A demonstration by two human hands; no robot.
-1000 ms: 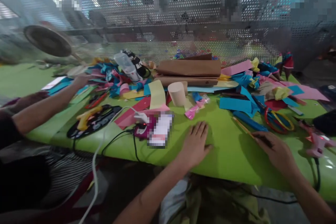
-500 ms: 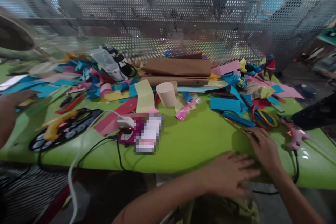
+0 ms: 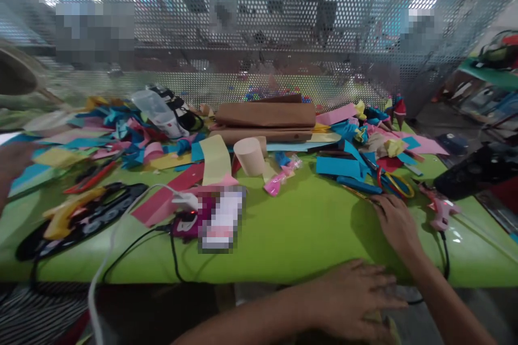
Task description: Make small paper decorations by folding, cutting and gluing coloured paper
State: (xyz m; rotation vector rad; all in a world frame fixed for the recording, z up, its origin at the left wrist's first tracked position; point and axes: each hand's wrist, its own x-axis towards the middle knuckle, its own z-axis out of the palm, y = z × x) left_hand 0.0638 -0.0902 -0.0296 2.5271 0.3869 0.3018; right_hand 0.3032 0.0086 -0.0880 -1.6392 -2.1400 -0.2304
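Observation:
My left hand (image 3: 356, 296) is open, palm down with fingers spread, just off the table's front edge and holding nothing. At the right of the green table, my right hand (image 3: 394, 221) has its fingertips closed on the near end of a thin yellowish pencil (image 3: 355, 192); the grip itself is partly hidden. Just beyond those fingers lie a blue cutter-like tool (image 3: 358, 184) and scissors with red and yellow handles (image 3: 399, 183). A pink glue gun (image 3: 443, 213) with a black cord rests to the right of this hand.
Another person's hand (image 3: 14, 164) is at the left edge. A yellow glue gun (image 3: 65, 218) sits on a black tray (image 3: 117, 210). A phone (image 3: 222, 221), a purple power adapter (image 3: 192, 221) and cords occupy the centre-left. Paper scraps, a paper tube (image 3: 249, 156) and folded brown paper (image 3: 265, 116) line the back.
The camera view has shifted slightly, so the table items appear a little lower and further left. My right fingers stay at the pencil; my left hand appears lower.

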